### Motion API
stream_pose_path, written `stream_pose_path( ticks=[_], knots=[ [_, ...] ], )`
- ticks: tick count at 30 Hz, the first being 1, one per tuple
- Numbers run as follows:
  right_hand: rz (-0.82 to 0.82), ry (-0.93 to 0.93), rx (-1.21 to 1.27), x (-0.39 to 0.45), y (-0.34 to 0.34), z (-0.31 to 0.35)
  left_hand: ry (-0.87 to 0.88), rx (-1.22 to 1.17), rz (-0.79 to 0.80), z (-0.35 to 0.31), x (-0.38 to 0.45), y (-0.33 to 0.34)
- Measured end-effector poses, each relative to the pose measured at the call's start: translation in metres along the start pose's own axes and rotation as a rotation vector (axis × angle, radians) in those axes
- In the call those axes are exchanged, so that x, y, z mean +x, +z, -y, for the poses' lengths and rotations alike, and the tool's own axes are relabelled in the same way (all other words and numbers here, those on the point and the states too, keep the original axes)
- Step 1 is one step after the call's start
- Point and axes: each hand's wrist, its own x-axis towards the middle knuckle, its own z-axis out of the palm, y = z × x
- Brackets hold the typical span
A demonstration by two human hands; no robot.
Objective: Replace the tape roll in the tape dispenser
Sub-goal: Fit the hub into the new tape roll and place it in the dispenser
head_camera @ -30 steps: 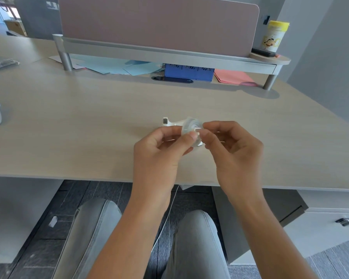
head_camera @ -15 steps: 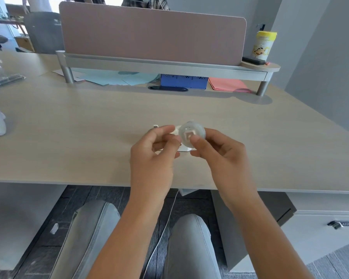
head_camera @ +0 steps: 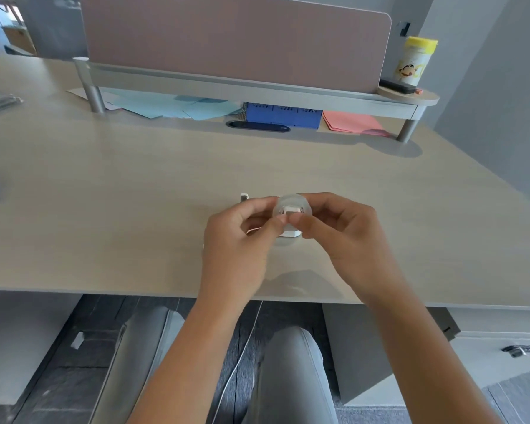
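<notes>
Roll [head_camera: 293, 206] now sits lower over the dispenser [head_camera: 288, 232]; left hand [head_camera: 242, 240] and right hand [head_camera: 340, 231] both pinch it, seating looks close.

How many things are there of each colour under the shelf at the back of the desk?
Light blue paper sheets: too overlapped to count singly, 1 pile
Blue box: 1
Pink paper stack: 1
White sheet: 1
Total: 4

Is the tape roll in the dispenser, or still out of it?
Cannot tell. Both hands, left and right, pinch the roll over the dispenser; fingers hide the seat.
</notes>
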Motion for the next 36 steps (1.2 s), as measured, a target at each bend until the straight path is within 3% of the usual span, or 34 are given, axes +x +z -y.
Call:
stream_pose_path(
  ticks=[6,9,18,29,36],
  knots=[
    [-0.097,0.021,-0.104,0.032,-0.003,-0.004,0.098,0.153,-0.1,0.015,0.004,-0.001],
    [-0.134,0.05,-0.14,0.05,-0.006,-0.008,0.241,0.406,-0.098,0.024,-0.003,0.002],
    [-0.038,-0.005,-0.267,0.076,-0.007,-0.027,0.312,0.803,0.204,0.042,0.0,0.008],
    [0.025,-0.033,-0.353,0.073,-0.002,-0.034,0.308,0.783,0.241,0.046,0.006,-0.001],
    [0.079,-0.038,-0.532,0.077,-0.002,-0.023,0.328,0.854,0.201,0.05,0.0,0.0]
  ],
)
